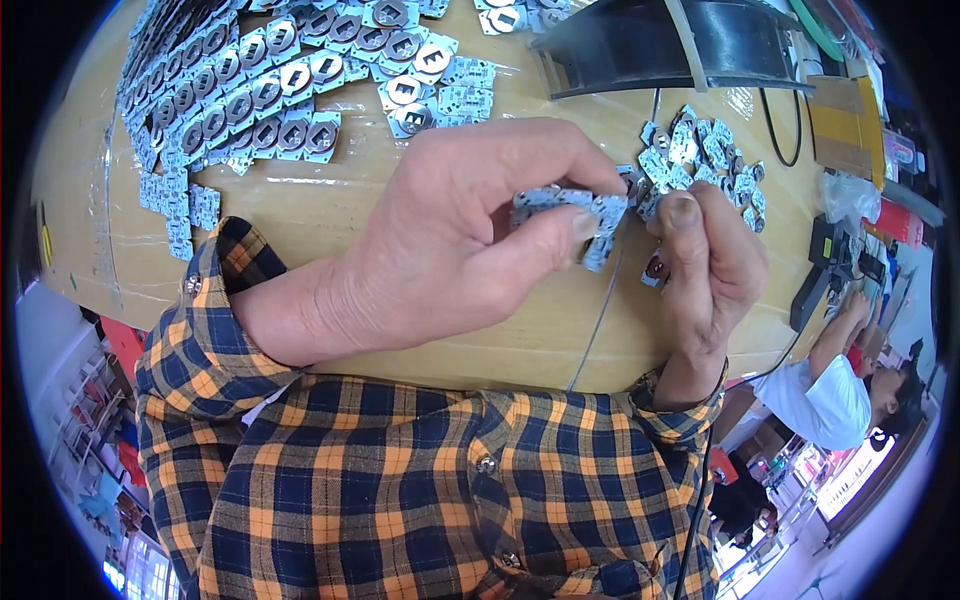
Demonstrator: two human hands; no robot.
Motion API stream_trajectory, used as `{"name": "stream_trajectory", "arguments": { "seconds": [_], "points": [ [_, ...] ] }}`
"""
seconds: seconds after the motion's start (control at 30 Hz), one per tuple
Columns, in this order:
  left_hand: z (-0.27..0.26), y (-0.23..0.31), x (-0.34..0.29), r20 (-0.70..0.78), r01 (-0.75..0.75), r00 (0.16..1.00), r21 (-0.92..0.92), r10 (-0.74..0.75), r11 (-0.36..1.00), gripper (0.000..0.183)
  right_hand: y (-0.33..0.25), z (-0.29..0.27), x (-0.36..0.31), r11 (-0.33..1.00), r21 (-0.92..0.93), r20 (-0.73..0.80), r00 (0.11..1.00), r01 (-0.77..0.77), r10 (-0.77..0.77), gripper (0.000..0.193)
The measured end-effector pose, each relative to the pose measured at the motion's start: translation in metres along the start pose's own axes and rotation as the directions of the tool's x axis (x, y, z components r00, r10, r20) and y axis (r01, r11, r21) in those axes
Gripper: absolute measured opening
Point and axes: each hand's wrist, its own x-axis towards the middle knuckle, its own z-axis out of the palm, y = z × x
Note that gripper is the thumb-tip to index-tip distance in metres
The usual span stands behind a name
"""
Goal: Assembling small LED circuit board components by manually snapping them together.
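Note:
My left hand [450, 230] is closed round a piece of light blue circuit-board panel [603, 222], thumb on its near face and fingers behind. Close by on the right, my right hand [712, 255] is pinched, thumb against bent finger. A small circuit board [646, 206] shows at those fingertips, near the panel's right end; whether the two touch is hard to make out. A pile of loose small boards [700, 150] lies just beyond the right hand. One more loose board [655, 268] is partly hidden beside that hand.
Rows of joined boards with round metal holders [250, 95] cover the far left of the tan table [80, 230]. A black curved stand [640, 50] is at the back. A thin cable [597, 340] crosses the table; a black device [822, 265] sits at right. A person in white [825, 405] works beyond.

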Motion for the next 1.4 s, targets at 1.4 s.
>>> {"name": "stream_trajectory", "arguments": {
  "seconds": [1.4],
  "points": [
    [0.003,-0.001,-0.002,-0.055,-0.368,0.904,0.407,0.424,0.836,0.025,-0.004,0.011,-0.002,0.755,0.569,0.313,0.935,-0.326,0.168,0.030]
  ]
}}
